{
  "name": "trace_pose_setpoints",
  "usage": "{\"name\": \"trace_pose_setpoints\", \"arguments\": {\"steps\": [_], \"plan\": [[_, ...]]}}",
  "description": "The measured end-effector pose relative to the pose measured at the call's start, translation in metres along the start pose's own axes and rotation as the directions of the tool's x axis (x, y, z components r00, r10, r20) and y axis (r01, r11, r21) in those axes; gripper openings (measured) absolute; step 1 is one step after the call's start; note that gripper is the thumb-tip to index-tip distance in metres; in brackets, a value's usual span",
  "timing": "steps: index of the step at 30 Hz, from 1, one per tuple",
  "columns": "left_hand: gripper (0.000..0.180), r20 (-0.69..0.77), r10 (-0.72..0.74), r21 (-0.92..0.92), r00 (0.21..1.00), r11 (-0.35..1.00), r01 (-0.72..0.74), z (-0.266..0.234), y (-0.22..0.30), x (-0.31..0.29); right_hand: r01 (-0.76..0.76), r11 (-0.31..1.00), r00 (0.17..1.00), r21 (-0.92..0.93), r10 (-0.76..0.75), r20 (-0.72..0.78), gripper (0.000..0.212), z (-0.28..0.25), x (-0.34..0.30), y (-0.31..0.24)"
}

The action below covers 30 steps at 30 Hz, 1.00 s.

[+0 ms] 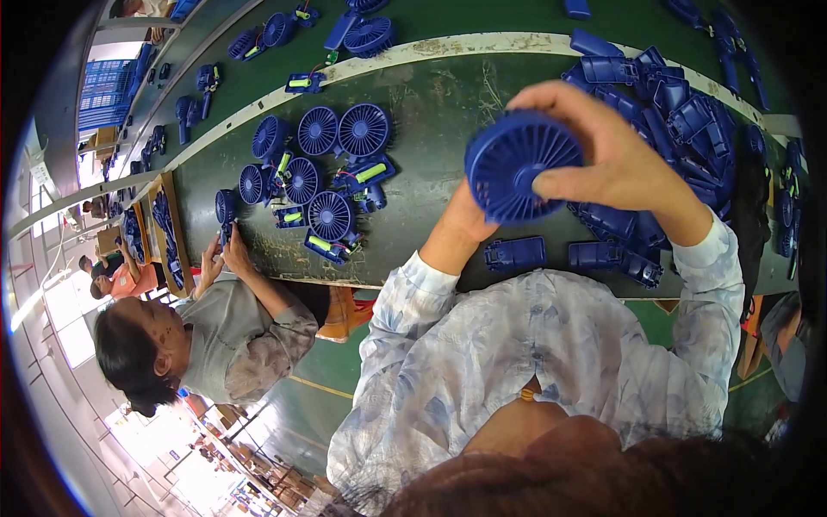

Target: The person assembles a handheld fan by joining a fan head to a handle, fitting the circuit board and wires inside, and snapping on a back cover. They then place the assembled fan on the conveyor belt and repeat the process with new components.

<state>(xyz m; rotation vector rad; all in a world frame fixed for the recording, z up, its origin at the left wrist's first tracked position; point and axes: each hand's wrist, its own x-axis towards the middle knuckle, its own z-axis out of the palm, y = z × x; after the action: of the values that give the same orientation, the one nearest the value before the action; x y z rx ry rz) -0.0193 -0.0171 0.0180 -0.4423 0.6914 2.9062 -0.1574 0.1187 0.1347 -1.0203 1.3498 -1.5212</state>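
Note:
A round blue handheld fan (524, 168) with a slatted grille is held up above the table in front of me. My right hand (594, 155) grips its rim from the right, fingers over the far edge and thumb on the front of the grille. My left hand (469, 214) supports the fan from below left; its fingers are mostly hidden behind the fan. Under my hands, a blue plastic casing piece (515, 253) lies near the table's front edge. Another pair of casing pieces (603, 255) rests to its right.
Blue casing parts (689, 121) are heaped at the right. Several fan heads (330, 215) with yellow-green batteries lie to the left. Beside me, a co-worker (207, 345) handles another fan (226, 207). A pale rail (482, 43) separates the dark table from the green belt.

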Motion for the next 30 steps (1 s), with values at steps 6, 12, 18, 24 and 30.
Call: {"name": "trace_pose_setpoints", "arguments": {"steps": [6, 12, 18, 24, 30], "plan": [[0.03, -0.135, 0.041, 0.404, 0.99, 0.915, 0.017, 0.019, -0.005, -0.014, -0.057, 0.997, 0.998, -0.049, 0.057, -0.009, 0.052, -0.018, 0.014, 0.024], [0.016, -0.163, 0.092, 0.519, 0.982, 0.855, 0.006, 0.023, -0.003, -0.027, -0.171, 0.979, 0.984, -0.114, 0.165, -0.065, 0.061, -0.044, 0.018, 0.034], [0.017, -0.201, 0.152, 0.499, 0.968, 0.866, -0.032, 0.022, 0.0, -0.024, -0.137, 0.978, 0.99, -0.155, 0.131, -0.051, 0.061, -0.043, 0.021, 0.041], [0.022, -0.172, 0.181, 0.505, 0.968, 0.86, -0.071, 0.016, 0.0, -0.019, -0.127, 0.967, 0.991, -0.219, 0.115, -0.067, 0.061, -0.041, 0.02, 0.048], [0.02, -0.191, 0.261, 0.554, 0.946, 0.824, -0.116, 0.012, -0.006, -0.018, -0.055, 0.958, 0.996, -0.281, 0.035, -0.076, 0.058, -0.038, 0.022, 0.056]]}}
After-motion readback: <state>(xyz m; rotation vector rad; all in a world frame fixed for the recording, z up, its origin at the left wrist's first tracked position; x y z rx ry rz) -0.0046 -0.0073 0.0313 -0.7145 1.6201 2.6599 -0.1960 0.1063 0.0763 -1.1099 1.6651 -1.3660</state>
